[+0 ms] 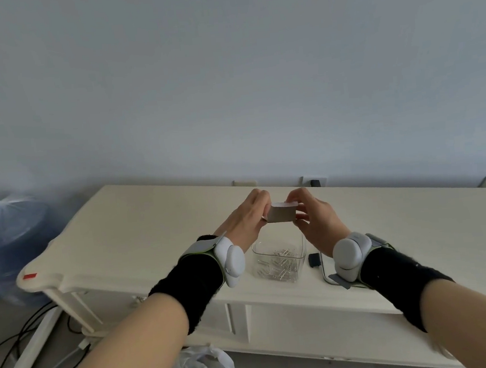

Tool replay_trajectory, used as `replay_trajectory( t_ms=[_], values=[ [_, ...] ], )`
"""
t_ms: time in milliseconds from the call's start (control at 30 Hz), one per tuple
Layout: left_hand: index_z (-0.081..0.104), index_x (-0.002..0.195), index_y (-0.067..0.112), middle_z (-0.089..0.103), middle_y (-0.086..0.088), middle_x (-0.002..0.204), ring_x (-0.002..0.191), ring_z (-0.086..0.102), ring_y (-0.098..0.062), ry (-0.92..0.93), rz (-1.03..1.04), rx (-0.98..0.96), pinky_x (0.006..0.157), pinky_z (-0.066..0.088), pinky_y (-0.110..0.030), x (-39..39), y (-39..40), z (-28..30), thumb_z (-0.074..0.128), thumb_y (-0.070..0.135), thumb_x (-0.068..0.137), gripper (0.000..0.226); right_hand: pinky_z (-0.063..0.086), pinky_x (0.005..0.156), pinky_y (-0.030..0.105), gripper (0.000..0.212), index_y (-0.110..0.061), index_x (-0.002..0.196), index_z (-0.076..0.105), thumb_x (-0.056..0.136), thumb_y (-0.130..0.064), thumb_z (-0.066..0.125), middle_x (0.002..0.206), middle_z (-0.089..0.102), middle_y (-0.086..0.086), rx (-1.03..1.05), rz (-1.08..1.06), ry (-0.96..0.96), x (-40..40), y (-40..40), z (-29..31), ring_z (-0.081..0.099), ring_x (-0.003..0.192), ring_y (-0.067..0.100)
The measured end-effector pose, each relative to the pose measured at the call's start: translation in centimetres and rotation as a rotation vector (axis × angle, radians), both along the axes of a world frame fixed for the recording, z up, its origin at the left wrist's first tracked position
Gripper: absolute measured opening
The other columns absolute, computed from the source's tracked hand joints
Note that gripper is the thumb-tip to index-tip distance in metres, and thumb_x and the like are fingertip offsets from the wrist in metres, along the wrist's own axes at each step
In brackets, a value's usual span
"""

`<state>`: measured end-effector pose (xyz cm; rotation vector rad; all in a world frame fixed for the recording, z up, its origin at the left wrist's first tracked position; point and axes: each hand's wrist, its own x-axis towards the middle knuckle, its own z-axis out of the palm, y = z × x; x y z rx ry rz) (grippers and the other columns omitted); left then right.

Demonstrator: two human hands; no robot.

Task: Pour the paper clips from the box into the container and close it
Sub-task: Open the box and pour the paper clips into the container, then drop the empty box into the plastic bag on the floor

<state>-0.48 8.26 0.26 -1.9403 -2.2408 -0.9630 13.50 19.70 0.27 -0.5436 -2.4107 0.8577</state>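
Above the open container (279,262) on the table (150,222), left hand (247,222) and right hand (313,221) pinch the box (280,213) ends; light, crushable cardboard, presumably best gripped at its stiffer corners.

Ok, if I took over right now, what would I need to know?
Left hand and right hand: both gripping the small box, held above the container.
Container: open, standing on the table, with paper clips already inside.
Lid: seems to lie on the table by the right wrist, partly hidden.
Done: clips appear poured in.
Left: check that the box is empty, set it down, close the container.
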Motion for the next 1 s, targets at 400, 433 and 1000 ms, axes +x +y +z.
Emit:
replay_trajectory(
  t_ms=[400,433,1000],
  values=[
    [0.036,0.103,0.022,0.054,-0.003,0.114,0.09,0.06,-0.023,-0.666,0.109,0.122,0.088,0.049,-0.037,1.3,-3.6,4.0,0.051,-0.004,0.088,0.034,0.053,0.08,0.031,0.06,-0.013,0.14,0.029,0.086,0.011,0.044,0.115,0.061,0.014,-0.492,-0.02,0.059,0.2,-3.4,4.1,0.062,0.094,0.026],
    [0.038,0.104,0.023,0.056,-0.001,0.111,0.086,0.061,-0.022,-0.736,0.115,0.139,0.088,0.051,-0.037,1.4,-4.4,4.3,0.053,-0.003,0.088,0.034,0.054,0.083,0.032,0.06,-0.012,0.141,0.028,0.087,0.009,0.045,0.113,0.062,0.012,-0.529,-0.037,0.071,0.1,-3.9,4.4,0.062,0.095,0.028],
    [0.06,0.113,-0.012,0.066,-0.009,0.087,0.074,0.069,-0.011,-1.225,0.46,0.191,0.067,0.059,-0.015,-0.4,-26.2,-0.8,0.064,-0.001,0.086,0.029,0.053,0.092,0.053,0.024,-0.007,0.1,0.063,0.08,-0.001,0.05,0.094,0.07,0.024,-0.74,0.03,-0.116,-5.2,-23.4,-2.7,0.066,0.085,0.036]
  ],
)
